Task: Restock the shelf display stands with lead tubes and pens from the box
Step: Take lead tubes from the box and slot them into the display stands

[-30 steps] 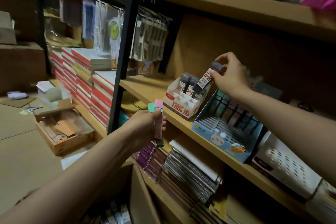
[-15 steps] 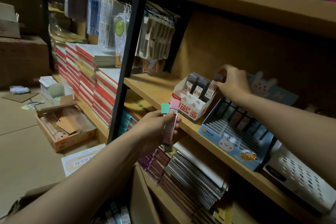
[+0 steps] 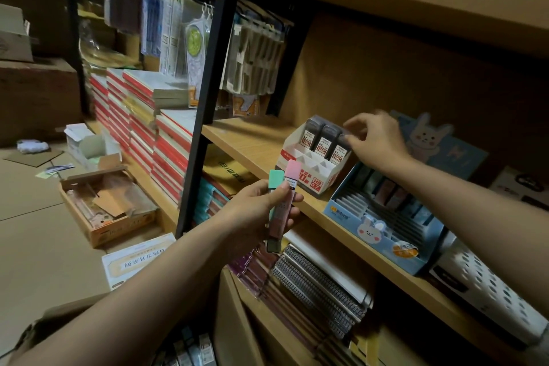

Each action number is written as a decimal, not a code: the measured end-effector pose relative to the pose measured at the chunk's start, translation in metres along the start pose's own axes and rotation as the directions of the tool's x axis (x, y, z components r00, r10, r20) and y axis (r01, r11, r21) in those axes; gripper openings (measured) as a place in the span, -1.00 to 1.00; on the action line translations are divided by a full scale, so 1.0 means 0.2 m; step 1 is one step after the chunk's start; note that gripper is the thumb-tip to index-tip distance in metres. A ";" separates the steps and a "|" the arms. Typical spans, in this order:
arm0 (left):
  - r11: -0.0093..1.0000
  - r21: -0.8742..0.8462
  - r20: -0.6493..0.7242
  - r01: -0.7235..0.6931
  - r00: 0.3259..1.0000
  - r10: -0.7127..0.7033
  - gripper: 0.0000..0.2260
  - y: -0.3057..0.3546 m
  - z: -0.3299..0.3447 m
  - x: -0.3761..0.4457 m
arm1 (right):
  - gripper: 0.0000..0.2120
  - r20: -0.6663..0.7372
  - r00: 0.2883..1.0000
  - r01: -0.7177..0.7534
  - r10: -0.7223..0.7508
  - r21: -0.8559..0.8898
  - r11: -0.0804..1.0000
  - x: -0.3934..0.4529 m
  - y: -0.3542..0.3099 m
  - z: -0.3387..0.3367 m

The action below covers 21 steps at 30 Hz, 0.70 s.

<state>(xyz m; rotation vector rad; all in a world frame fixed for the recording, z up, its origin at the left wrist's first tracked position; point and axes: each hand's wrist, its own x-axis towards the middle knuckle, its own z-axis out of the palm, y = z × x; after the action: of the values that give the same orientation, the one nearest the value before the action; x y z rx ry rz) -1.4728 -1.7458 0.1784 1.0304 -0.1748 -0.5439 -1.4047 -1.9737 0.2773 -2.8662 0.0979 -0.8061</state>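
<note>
My left hand (image 3: 252, 211) grips two lead tubes (image 3: 282, 199), one green-capped and one pink-capped, in front of the shelf edge. On the wooden shelf (image 3: 246, 140) stands a white display stand (image 3: 300, 154) with three dark lead tubes (image 3: 322, 140) in its back row. My right hand (image 3: 377, 140) reaches over the stand and pinches the top of the rightmost dark tube (image 3: 337, 153), which sits in its slot. To the right is a blue rabbit-printed stand (image 3: 371, 226) holding several tubes. The supply box (image 3: 190, 350) shows at the bottom edge.
A black shelf post (image 3: 205, 98) rises left of the stand. Stacks of red notebooks (image 3: 142, 116) fill the left shelf. Spiral notebooks (image 3: 320, 282) lie on the lower shelf. A white perforated basket (image 3: 487, 285) sits far right. An open carton (image 3: 104, 205) lies on the floor.
My right hand lowered the dark tube from above the white stand into the back row's right slot. My left hand with the two pastel tubes stayed almost where it was.
</note>
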 end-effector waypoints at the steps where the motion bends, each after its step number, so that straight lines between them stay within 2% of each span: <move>1: 1.000 -0.017 0.018 0.009 1.000 -0.009 -0.71 0.00 0.00 -0.01 | -0.78 -0.015 1.000 -0.011 0.013 0.105 0.994 -0.04 -0.02 -0.02; 3: 1.000 -0.027 0.045 0.009 0.999 -0.008 -0.69 0.00 0.00 -0.02 | -0.83 0.043 0.998 -0.057 0.044 0.394 0.917 -0.18 -0.10 -0.03; 5: 1.000 0.010 0.072 -0.007 0.997 0.007 -0.70 0.00 0.02 -0.03 | -0.84 0.185 0.983 -0.109 -0.003 0.589 0.801 -0.34 -0.17 -0.02; 7: 0.999 0.050 0.104 -0.019 0.994 0.013 -0.70 0.00 0.04 -0.04 | -0.75 0.267 0.962 -0.137 -0.052 0.643 0.754 -0.46 -0.22 -0.01; 9: 0.996 0.086 0.147 -0.030 0.989 0.017 -0.69 0.00 0.07 -0.05 | -0.69 0.280 0.959 -0.162 -0.039 0.655 0.738 -0.52 -0.25 -0.01; 12: 0.996 0.076 0.184 -0.035 0.983 0.021 -0.68 -0.02 0.12 -0.06 | -0.71 0.259 0.965 -0.132 -0.039 0.608 0.783 -0.56 -0.25 -0.06; 15: 0.997 0.082 0.129 -0.014 0.992 0.004 -0.70 -0.05 0.16 -0.07 | -0.77 0.236 0.970 -0.101 -0.057 0.603 0.792 -0.56 -0.21 -0.18; 18: 0.995 0.099 0.093 -0.021 0.996 0.012 -0.71 -0.06 0.18 -0.06 | -0.76 0.059 0.998 -0.056 0.025 0.622 0.781 -0.50 -0.13 -0.39; 21: 0.998 0.066 0.109 -0.007 0.994 0.000 -0.73 -0.07 0.17 -0.05 | -0.77 -0.066 0.993 -0.041 0.102 0.611 0.790 -0.44 0.02 -0.57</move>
<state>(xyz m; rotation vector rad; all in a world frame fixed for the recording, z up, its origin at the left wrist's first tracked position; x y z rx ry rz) -1.5000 -1.7716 0.1841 1.0648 -0.2931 -0.5950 -1.5399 -1.9841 0.3277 -2.1973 -0.0397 -0.7816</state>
